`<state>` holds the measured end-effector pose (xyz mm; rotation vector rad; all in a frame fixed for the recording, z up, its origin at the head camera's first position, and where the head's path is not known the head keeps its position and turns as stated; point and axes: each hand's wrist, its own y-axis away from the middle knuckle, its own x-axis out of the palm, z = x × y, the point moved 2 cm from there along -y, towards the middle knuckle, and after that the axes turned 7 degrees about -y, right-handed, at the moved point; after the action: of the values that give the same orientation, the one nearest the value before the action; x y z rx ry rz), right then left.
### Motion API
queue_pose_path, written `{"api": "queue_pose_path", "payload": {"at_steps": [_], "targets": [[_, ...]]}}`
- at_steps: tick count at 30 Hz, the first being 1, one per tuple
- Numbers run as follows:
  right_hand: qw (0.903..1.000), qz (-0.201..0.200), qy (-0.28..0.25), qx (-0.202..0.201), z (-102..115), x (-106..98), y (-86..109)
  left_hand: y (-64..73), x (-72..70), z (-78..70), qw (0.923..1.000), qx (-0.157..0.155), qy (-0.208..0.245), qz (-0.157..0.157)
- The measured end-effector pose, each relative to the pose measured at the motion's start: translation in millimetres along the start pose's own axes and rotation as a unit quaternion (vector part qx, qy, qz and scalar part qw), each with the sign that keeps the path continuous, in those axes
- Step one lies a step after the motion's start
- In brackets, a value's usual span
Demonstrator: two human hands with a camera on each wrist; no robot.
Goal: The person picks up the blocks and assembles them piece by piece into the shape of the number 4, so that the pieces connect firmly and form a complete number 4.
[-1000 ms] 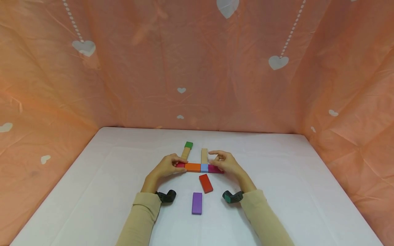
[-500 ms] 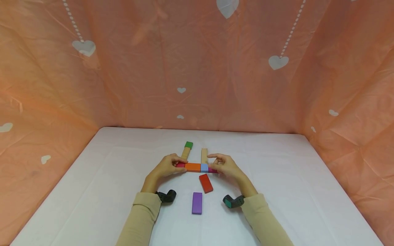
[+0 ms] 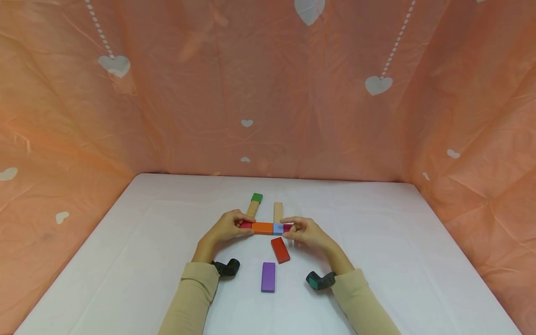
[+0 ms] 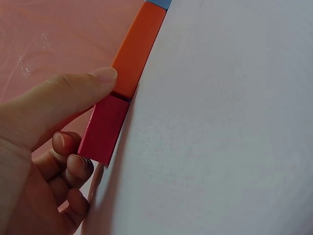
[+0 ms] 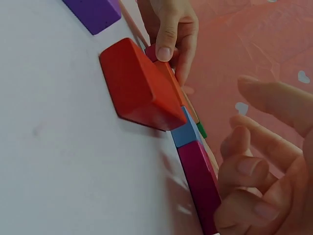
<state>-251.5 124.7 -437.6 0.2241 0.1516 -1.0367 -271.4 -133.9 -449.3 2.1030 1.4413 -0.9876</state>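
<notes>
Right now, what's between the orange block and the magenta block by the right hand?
Just the light blue block; it shows in the head and right wrist views.

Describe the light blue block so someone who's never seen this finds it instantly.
On the white table, look just beyond the loose red block. The light blue block lies between the orange block and magenta block, the only blue one and shorter than both.
</notes>
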Motion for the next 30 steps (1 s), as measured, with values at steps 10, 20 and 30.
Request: {"api": "queue_pose_path", "payload": {"at_steps": [10, 20, 30], "targets": [[0.999, 0.044, 0.005, 0.006, -2.0, 1.2, 5.8, 0.8, -0.2, 1.1, 0.9999, 0.01, 0.006, -0.008], [0.9947, 0.102, -0.007, -0.007, -12.0, 2.2, 10.7, 1.0, -0.7, -0.1, 1.0, 0.003, 0.006, -0.001], [0.9931, 0.11, 0.002, -0.04, -21.9, 5.6, 11.7, 0.8, 0.5, 2.0, 0.9999, 0.009, 0.005, -0.002]]}}
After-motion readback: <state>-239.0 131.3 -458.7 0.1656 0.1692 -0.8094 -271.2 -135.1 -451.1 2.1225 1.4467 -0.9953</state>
